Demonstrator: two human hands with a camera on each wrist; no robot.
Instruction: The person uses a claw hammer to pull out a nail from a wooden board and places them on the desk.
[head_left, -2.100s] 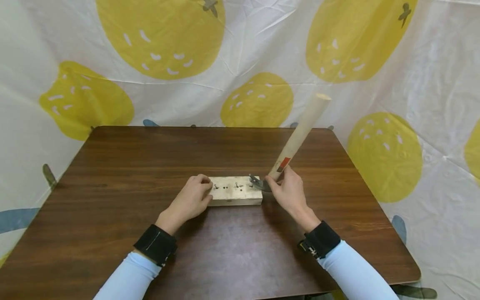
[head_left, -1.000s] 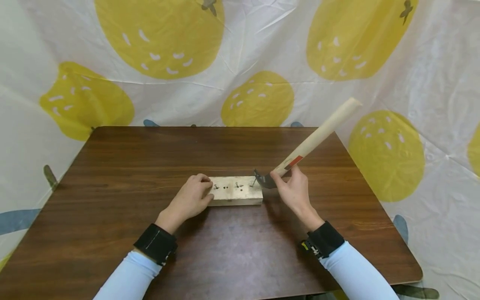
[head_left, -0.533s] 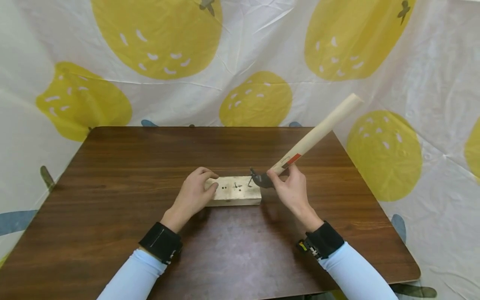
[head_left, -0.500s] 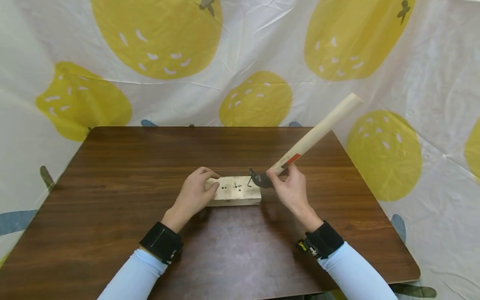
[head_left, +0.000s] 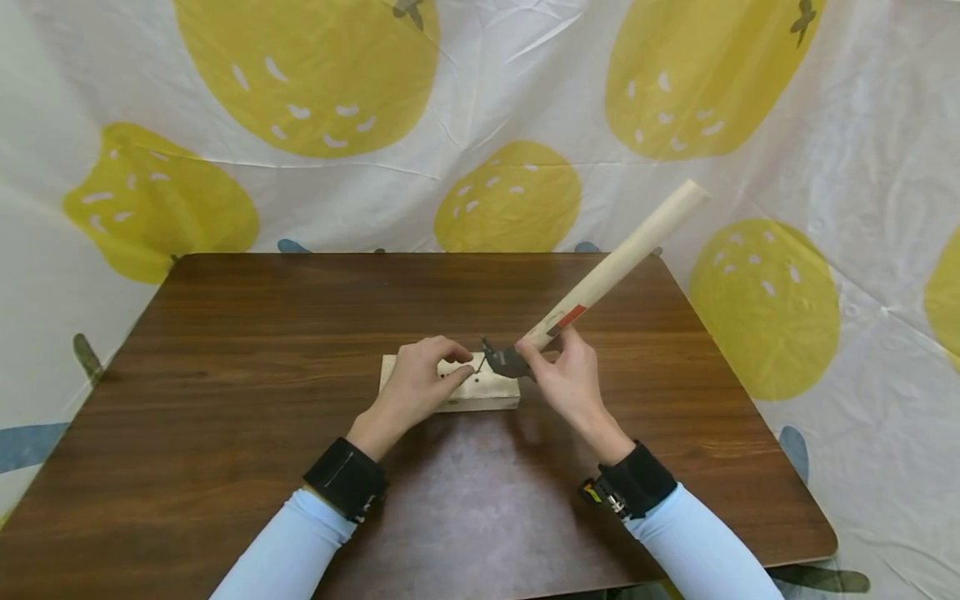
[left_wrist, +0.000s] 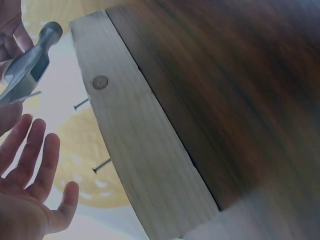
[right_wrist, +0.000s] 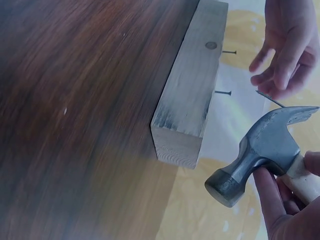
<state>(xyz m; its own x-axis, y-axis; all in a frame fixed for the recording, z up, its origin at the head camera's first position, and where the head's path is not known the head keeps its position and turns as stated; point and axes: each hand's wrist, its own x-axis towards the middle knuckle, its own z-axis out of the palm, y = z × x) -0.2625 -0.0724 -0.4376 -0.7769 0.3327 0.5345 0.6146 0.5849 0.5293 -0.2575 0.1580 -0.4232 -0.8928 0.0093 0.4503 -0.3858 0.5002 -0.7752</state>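
A pale wooden block [head_left: 495, 386] lies on the table, with two nails [right_wrist: 223, 92] standing in its top in the right wrist view. My right hand [head_left: 573, 383] grips a claw hammer [head_left: 622, 258] near its head, the handle slanting up and to the right. Caught in the hammer's claw is a loose nail [right_wrist: 270, 98], its point clear of the wood. Over the block, my left hand [head_left: 420, 379] reaches toward that nail with thumb and fingers apart. Its fingers hold nothing; in the left wrist view they are spread beside the claw.
Beneath everything is a dark brown wooden table [head_left: 300, 300] with rounded corners. A white curtain [head_left: 480, 83] with yellow fruit prints hangs behind it and along both sides. Black bands [head_left: 348, 479] circle both wrists.
The hammer first tilted to the right, raising the nail out of the block, then moved left with the nail. My left hand left the block's left end and moved right, toward the claw.
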